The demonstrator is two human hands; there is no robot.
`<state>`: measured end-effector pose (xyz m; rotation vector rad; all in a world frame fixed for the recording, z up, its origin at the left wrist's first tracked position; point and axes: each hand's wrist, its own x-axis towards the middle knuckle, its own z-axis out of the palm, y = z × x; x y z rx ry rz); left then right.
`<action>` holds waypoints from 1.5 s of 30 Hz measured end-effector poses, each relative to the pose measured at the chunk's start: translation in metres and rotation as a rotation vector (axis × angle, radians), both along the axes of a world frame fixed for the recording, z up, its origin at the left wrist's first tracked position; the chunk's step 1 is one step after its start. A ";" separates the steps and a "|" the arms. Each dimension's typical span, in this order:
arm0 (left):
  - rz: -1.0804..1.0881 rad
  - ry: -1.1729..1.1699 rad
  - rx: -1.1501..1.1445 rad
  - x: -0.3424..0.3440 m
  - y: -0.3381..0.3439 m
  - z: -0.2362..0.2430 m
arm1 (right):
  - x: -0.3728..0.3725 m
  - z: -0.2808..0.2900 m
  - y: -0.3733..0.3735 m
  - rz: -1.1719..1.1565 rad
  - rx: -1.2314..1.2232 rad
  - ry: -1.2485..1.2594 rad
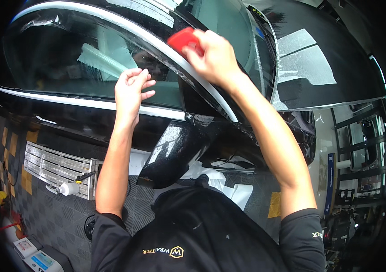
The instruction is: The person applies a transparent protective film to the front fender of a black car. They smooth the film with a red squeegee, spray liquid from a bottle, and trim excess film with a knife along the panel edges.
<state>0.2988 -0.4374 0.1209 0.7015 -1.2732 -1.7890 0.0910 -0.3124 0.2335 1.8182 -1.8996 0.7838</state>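
My right hand (pixel 214 53) grips a red squeegee (pixel 185 40) at the bright trim (pixel 156 47) that arches over a black car's side window. Whether its edge presses on the trim or the black strip above is hard to tell. My left hand (pixel 131 90) hangs in front of the wet side window (pixel 70 63), near its lower edge. Its fingers are loosely bent and apart, with nothing visible in them. Below the window, between my forearms, juts the black side mirror (pixel 168 152), glossy and wet.
A slatted metal step bench (pixel 59 165) stands at the left, with a white spray bottle (pixel 68 188) at its edge. White backing sheets (pixel 213 174) lie below the mirror. A pale film piece (pixel 304 56) rests on the wet hood (pixel 351 68). Shelving (pixel 365 154) is at the far right.
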 end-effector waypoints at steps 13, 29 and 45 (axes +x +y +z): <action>0.053 0.054 -0.002 0.026 0.006 -0.008 | 0.009 0.019 -0.043 0.005 0.026 0.014; -0.057 0.162 -0.098 0.140 0.088 0.030 | 0.103 0.042 0.183 0.666 0.037 -0.258; -1.132 -0.626 -0.241 -0.030 0.277 -0.037 | 0.055 -0.233 0.470 -0.953 0.647 -1.518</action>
